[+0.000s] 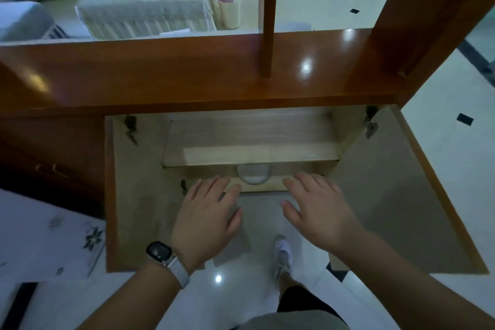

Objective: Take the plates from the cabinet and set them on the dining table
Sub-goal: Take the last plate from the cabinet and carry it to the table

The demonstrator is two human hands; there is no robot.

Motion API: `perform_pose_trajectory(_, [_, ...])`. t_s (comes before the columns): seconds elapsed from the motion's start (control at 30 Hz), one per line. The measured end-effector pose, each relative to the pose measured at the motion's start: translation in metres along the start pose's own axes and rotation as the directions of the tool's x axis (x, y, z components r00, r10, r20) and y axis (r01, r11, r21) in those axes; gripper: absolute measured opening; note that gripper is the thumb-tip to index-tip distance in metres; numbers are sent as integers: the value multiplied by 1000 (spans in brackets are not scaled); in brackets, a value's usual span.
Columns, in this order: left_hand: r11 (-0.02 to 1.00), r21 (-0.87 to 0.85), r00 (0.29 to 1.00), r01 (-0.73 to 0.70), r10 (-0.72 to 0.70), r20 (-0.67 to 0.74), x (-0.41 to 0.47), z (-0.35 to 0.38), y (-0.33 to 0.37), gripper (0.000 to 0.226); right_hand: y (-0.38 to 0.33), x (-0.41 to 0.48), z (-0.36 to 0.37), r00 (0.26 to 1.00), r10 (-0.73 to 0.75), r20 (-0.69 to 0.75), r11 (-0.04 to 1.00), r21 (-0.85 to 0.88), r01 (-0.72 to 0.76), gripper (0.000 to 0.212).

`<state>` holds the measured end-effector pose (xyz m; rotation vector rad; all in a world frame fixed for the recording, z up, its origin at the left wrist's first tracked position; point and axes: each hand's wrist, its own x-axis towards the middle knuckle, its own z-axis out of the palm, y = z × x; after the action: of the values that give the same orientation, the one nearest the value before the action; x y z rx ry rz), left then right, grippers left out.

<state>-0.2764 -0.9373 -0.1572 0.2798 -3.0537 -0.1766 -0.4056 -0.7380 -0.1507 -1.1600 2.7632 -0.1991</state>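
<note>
Head view looks down into a low wooden cabinet [187, 80] with both doors swung wide: the left door [139, 195] stands out beside the left hand [206, 218], the right door [401, 195] beside the right hand [318, 209]. Inside, a pale shelf [249, 154] runs across the upper part and carries nothing that can be made out. Below its front edge, on the cabinet floor, sits a stack of plates [253, 174] (pale and round, blurred, so their number cannot be told), half hidden under the shelf.

Both hands are open, palms down, fingers spread and holding nothing. They hover at the cabinet mouth with a gap between them. The plates lie just beyond the fingertips, in line with that gap: ahead and to the right of the left hand, ahead and to the left of the right hand. Neither hand touches them. The left wrist wears a watch [159, 252] on a light strap.

Beneath the hands is glossy white tiled floor, and a foot in a white shoe [284, 254] stands below the right hand. Beyond the cabinet top, well past both hands, a cloth-covered surface [144, 16] holds crumpled paper or plastic scraps; a pale bin [230, 8] with a pink rim stands at its right end. A flower-patterned cloth [48, 233] shows far to the left of the left hand.
</note>
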Motion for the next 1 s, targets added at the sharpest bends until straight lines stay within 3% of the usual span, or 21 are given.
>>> perform_pose_trajectory(0.23, [999,11,998,46,-47,44,80,24,6,42,50,76,4,992,-81,94,996,32,78,62])
perform_pose_trajectory(0.4, [996,24,995,83,-84,59,99,40,1,44,64,102,35,993,-102,54,994,48,99,45])
perform_pose_trajectory(0.53, [995,26,993,96,-98,73,109,70,-15,44,65,114,68,995,-93,35,992,86,90,45])
perform_pose_trajectory(0.77, [993,-32,991,114,-111,73,114,190,-47,48,83,145,173,994,-106,21,991,87,103,48])
perform_pose_trajectory(1.0, [990,-57,989,127,-122,86,119,359,-86,50,109,178,327,994,-104,21,994,41,103,44])
